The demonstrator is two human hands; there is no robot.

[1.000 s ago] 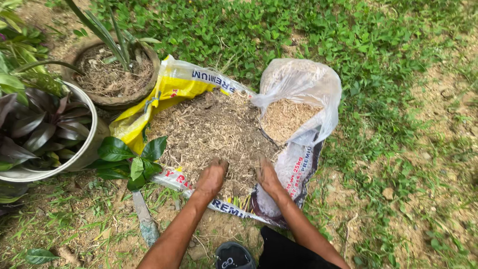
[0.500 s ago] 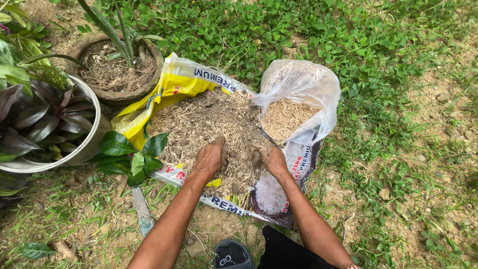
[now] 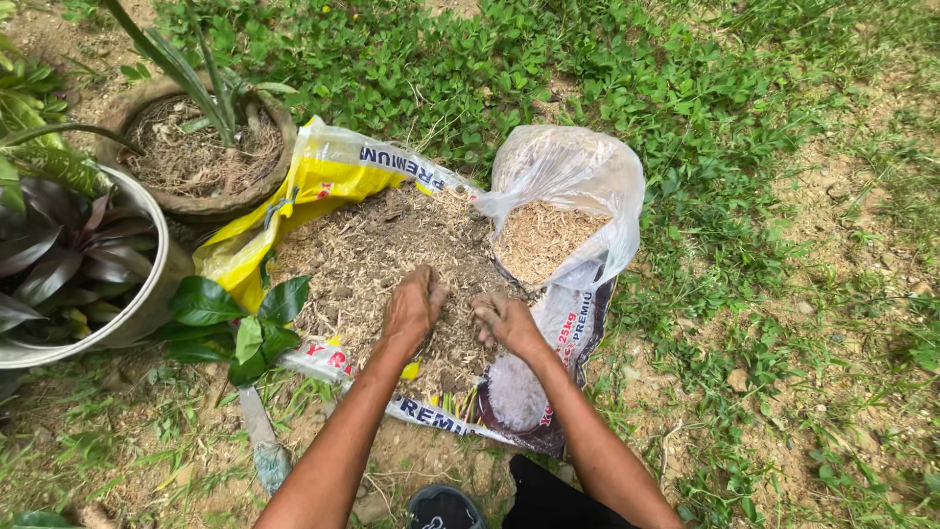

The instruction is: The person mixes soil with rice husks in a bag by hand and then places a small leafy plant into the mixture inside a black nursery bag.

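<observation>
A heap of dry brown husk and soil mix (image 3: 377, 260) lies spread on a flattened yellow and white sack (image 3: 313, 181) on the ground. My left hand (image 3: 411, 306) rests palm down in the near part of the heap, fingers curled into the material. Just to its right, my right hand (image 3: 504, 318) also presses into the mix with fingers bent. Whether either hand has closed on a handful, I cannot tell. A clear plastic bag (image 3: 578, 176) with pale husks (image 3: 543, 240) inside stands open behind my right hand.
A brown pot (image 3: 206, 201) with a long-leaved plant stands at the back left. A white pot (image 3: 147, 294) of dark purple leaves sits at the left edge. A small green-leaved plant (image 3: 240, 318) grows by the sack. A trowel (image 3: 259, 441) lies near my left arm. Grass surrounds everything.
Both hands have pushed forward from the sack's near edge into the heap. The view has shifted slightly, with the pots sliding left and down.
</observation>
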